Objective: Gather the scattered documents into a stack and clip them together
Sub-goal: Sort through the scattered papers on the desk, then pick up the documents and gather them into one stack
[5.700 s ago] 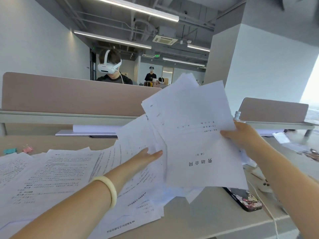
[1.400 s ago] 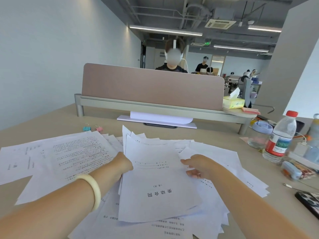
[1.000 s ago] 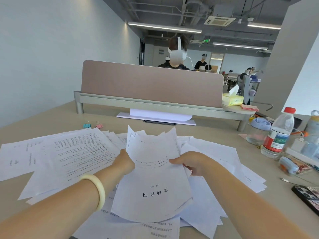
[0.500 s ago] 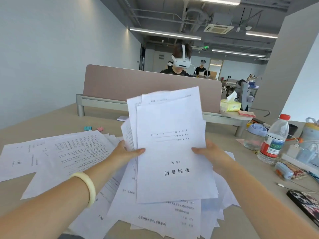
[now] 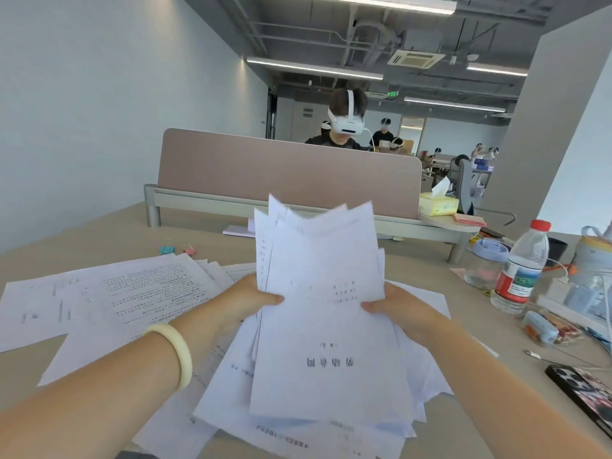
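A loose bundle of white printed documents [image 5: 326,326] stands tilted above the desk, its sheets uneven at the top. My left hand [image 5: 246,301] grips its left edge and my right hand [image 5: 395,309] grips its right edge. More printed sheets [image 5: 126,299] lie spread on the desk to the left, and others [image 5: 231,405] lie under the bundle. Two small binder clips, one blue [image 5: 167,249] and one pink [image 5: 189,250], rest on the desk behind the scattered sheets.
A pink divider panel [image 5: 288,173] with a person in a white headset behind it closes the desk's far side. At the right stand a water bottle [image 5: 520,270], a clear jar [image 5: 485,263], a tissue box [image 5: 437,205] and a phone [image 5: 583,389].
Both hands lifted the bundle off the desk and held it upright. Since half a second ago it has dropped lower and its top sheets have bent and fanned.
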A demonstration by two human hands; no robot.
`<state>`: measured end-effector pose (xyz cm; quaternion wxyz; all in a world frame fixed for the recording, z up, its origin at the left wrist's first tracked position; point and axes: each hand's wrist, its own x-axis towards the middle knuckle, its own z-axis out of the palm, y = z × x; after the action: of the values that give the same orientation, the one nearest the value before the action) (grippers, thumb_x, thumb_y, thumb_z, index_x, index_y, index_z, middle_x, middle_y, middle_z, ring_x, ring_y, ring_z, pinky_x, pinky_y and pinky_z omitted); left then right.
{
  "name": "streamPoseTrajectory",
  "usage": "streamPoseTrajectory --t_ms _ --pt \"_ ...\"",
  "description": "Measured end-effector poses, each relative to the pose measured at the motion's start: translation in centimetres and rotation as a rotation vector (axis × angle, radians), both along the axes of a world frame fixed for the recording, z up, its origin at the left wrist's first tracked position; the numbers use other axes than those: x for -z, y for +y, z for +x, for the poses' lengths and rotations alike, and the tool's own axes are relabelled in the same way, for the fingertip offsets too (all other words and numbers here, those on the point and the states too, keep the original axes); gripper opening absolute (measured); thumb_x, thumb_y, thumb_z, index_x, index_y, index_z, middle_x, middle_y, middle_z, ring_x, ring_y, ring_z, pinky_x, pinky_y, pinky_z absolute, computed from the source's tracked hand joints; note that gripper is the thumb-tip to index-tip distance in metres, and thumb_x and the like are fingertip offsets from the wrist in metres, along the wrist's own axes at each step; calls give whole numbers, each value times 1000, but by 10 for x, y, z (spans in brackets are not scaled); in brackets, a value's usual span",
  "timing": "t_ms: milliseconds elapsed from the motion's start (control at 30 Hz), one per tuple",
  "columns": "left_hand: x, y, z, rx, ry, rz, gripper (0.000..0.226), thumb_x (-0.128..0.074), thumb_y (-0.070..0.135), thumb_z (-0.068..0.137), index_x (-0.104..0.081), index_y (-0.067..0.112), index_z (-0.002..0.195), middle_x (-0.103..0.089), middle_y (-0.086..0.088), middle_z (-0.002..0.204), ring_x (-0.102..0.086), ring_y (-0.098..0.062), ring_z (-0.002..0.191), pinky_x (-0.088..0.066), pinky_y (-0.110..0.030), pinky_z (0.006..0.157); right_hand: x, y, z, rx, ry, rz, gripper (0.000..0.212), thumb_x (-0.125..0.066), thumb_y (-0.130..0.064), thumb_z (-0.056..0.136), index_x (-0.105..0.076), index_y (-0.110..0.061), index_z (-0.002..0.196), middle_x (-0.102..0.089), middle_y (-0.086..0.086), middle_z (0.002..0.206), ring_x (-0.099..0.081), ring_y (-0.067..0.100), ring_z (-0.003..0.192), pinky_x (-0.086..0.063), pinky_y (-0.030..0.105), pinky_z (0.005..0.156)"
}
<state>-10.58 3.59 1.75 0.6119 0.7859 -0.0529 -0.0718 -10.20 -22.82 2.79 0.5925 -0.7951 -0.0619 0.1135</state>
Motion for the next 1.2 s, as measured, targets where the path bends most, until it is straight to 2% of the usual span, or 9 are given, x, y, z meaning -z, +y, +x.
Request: streamPoseTrajectory --t_ms 200,267,400,533,800,900,1000,1133,1200 --pt "-94 -4 0 -196 -431 -41 37 -62 19 88 -56 18 125 -63 6 114 -61 -15 103 -46 -27 93 -95 16 -1 93 -375 145 25 -54 -7 94 -54 -21 114 -67 -3 110 -67 14 95 -54 35 89" --pt "-107 -4 1 -229 -466 -9 37 -66 30 85 -55 28 120 -64 14 105 -61 -6 93 -47 -19 79 -117 22 -5 88 -427 206 15 -56 -12 94 -57 -22 104 -69 -7 98 -70 6 80 -58 27 77" --pt "-102 -8 1 -218 -440 -109 51 -72 21 80 -48 27 125 -61 10 113 -60 -14 107 -46 -30 92 -110 34 -5 117 -444 146 10 -58 -12 92 -58 -16 102 -66 -4 99 -64 5 77 -55 13 63" --pt "-84 -10 0 -276 -385 -150 50 -69 12 82 -49 17 127 -62 6 115 -60 -17 103 -45 -21 73 -84 45 -6 141 -382 144 30 -61 -13 90 -56 -22 117 -67 1 117 -65 22 106 -51 39 94" --pt "-69 -10 -7 -319 -301 -208 33 -65 18 86 -61 13 119 -63 1 104 -61 -20 101 -44 -24 79 -81 38 -7 277 -324 405 30 -67 -14 85 -64 -14 115 -72 5 108 -69 26 95 -55 44 88" --pt "-87 -6 -6 -314 -358 -313 30 -72 19 80 -66 19 109 -70 1 103 -68 -18 97 -52 -31 88 -99 35 -5 214 -397 513 49 -75 -31 74 -59 -15 117 -70 10 116 -67 34 105 -51 58 90" --pt "-90 -1 -4 -236 -387 -344 38 -76 18 75 -65 18 112 -72 6 100 -70 -3 84 -54 -25 82 -99 29 -6 244 -409 485 67 -82 -48 62 -58 -20 118 -69 4 118 -68 28 105 -52 55 91" --pt "-61 3 -1 -252 -319 -277 46 -73 25 79 -58 19 122 -69 4 110 -67 -14 100 -52 -26 78 -65 29 -8 316 -364 352 27 -69 -31 84 -63 -23 108 -72 -1 109 -70 11 86 -57 29 69" --pt "-57 -4 -2 -265 -333 -241 36 -63 25 87 -57 19 123 -66 7 110 -63 -15 102 -48 -20 72 -61 32 -8 339 -381 324 14 -65 -26 88 -65 -23 102 -71 2 110 -69 14 87 -56 29 71"
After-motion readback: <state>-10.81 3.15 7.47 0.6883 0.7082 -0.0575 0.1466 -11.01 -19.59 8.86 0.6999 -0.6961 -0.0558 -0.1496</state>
